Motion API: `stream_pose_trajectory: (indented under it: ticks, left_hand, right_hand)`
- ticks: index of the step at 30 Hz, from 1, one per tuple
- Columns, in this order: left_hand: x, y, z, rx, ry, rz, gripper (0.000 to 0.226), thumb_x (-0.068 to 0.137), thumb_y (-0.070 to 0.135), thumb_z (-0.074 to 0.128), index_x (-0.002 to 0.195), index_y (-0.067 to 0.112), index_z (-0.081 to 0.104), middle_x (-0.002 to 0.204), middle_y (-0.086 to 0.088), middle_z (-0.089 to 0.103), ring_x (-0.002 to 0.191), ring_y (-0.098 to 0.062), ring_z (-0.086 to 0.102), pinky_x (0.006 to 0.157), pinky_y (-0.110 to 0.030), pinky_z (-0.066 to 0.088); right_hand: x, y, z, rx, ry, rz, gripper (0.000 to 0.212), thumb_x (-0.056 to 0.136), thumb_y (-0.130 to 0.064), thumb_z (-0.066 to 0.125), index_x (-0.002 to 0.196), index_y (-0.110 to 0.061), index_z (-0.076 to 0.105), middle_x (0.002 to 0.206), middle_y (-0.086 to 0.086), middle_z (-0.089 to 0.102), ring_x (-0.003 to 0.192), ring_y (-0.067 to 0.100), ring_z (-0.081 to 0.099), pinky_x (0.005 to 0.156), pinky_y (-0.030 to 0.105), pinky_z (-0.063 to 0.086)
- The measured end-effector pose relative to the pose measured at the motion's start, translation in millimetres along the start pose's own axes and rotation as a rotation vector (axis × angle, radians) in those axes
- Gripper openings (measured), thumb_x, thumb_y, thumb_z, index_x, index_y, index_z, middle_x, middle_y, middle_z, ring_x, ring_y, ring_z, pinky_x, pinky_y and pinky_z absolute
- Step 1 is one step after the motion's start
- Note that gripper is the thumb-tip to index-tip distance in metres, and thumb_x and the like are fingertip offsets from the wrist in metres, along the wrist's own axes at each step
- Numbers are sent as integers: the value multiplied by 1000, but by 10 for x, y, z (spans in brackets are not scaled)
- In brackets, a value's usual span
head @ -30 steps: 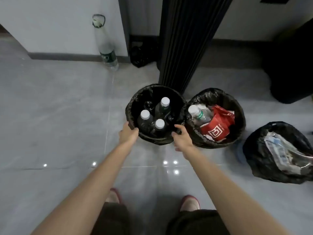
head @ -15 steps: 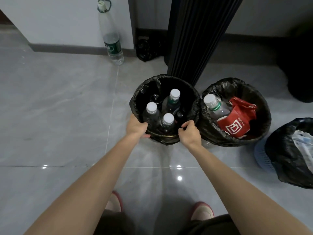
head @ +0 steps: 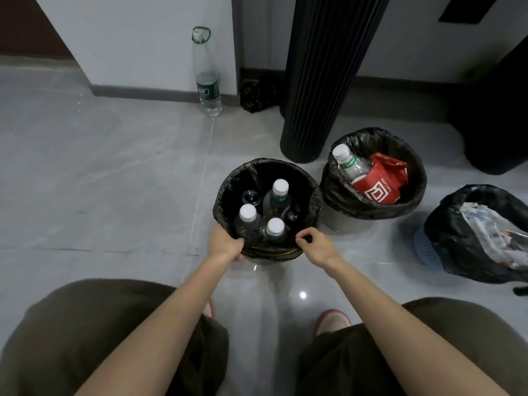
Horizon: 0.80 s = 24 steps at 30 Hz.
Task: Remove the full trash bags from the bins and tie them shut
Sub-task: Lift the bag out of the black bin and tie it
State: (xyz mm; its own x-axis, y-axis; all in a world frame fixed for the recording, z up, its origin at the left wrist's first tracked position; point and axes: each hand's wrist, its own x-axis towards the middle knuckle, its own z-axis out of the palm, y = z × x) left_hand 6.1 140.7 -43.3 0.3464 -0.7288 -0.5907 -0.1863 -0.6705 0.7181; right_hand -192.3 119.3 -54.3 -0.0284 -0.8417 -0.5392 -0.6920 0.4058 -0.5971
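While the person crouches over the grey tiled floor [head: 114,181], a tall clear plastic bottle with a green label [head: 208,87] stands upright by the white wall, well back on the left. Just right of it, a small crumpled black bag [head: 257,95] lies against the skirting.

Left hand [head: 225,244]: at the near-left rim of the nearest round bin, fingers curled over the edge, gripping the black plastic trash bag [head: 313,201] that lines it. Bag still seated in the bin, its top folded over the rim all round. Inside, three clear plastic bottles with white caps [head: 280,187] stand upright, close together.

Right hand [head: 314,247]: at the near-right rim of the same bin, thumb and forefinger pinching the bag's edge, the other fingers curled.

Black ribbed column [head: 323,81] rises from the floor just behind the bins.

Second round pale bin [head: 343,224] stands just beside the first, to its right, apart from both hands. Its own black liner bag [head: 371,212] is still over the rim; a red paper carton [head: 380,187] and one white-capped bottle [head: 348,164] lean inside.

Far right: a loose black bag of crumpled wrappers [head: 457,238], mouth open, sits on a blue perforated plastic piece [head: 425,250].
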Motion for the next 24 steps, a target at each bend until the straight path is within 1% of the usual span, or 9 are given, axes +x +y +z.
stream_pose_trajectory:
  ticks: [3, 6, 9, 12, 14, 16, 18, 21, 24]
  left_hand:
    - [-153, -192, -28, -50, -11, -56, 29, 85, 1, 58, 101, 17, 40, 77, -4, 55, 51, -15, 48, 34, -18, 44]
    - [-276, -381, -45, -94, -45, -105, 38, 86, 8, 63, 105, 17, 32, 77, -5, 51, 48, -14, 43, 36, -18, 40]
    - [-343, -528, -107, -146, -37, -110, 46, 85, 13, 67, 112, 17, 30, 83, -6, 52, 54, -13, 44, 43, -21, 42]
    - [-315, -575, -249, -251, 49, -157, 56, 83, 18, 70, 124, 12, 34, 89, -10, 55, 62, -13, 47, 51, -24, 45]
    - [-289, -539, -351, -372, 20, -218, 51, 82, 20, 71, 124, 6, 45, 75, -5, 52, 56, -11, 45, 51, -22, 48]
    - [-299, -487, -412, -419, -75, -262, 29, 82, 23, 72, 101, 6, 59, 74, -1, 52, 53, -10, 45, 47, -18, 50]
    - [-340, -451, -427, -414, -130, -267, 19, 83, 22, 70, 93, 10, 58, 75, 0, 55, 54, -10, 46, 46, -17, 50]
    - [-384, -390, -424, -366, -84, -203, 12, 88, 17, 63, 83, 16, 53, 74, 0, 54, 58, -10, 47, 50, -17, 50]
    - [-443, -270, -440, -343, -51, -122, 23, 90, 17, 60, 72, 19, 45, 76, 1, 53, 64, -10, 50, 64, -22, 49]
  right_hand:
    - [-191, 138, 40, -42, 17, -49, 18, 93, -23, 52, 104, -14, 63, 104, 8, 65, 99, 24, 58, 84, 30, 44]
    - [-284, 285, 86, 69, 73, -100, 23, 92, -20, 54, 114, -17, 56, 100, 7, 61, 91, 22, 56, 79, 30, 44]
    - [-318, 407, 141, 521, 158, 47, 50, 93, -22, 54, 134, -32, 29, 118, 6, 50, 103, 25, 53, 87, 42, 51]
    - [-348, 405, 124, 899, -36, 334, 59, 97, -34, 47, 145, -33, 13, 129, 5, 38, 112, 36, 51, 87, 52, 52]
    - [-339, 372, 108, 1081, -191, 419, 41, 99, -37, 42, 137, -24, 33, 126, 13, 45, 97, 35, 57, 83, 50, 52]
    - [-334, 342, 113, 1152, -225, 452, 32, 98, -39, 43, 120, -15, 44, 113, 14, 53, 87, 29, 60, 79, 45, 52]
    - [-331, 337, 130, 1170, -222, 460, 31, 97, -41, 46, 103, -10, 51, 98, 8, 56, 83, 23, 59, 77, 39, 52]
    - [-362, 322, 127, 1193, -133, 469, 24, 96, -31, 52, 86, -10, 51, 82, 4, 48, 75, 18, 54, 79, 33, 51]
    - [-403, 359, 109, 1144, -12, 478, 15, 96, -14, 54, 82, -7, 51, 75, 4, 45, 70, 16, 52, 72, 28, 53]
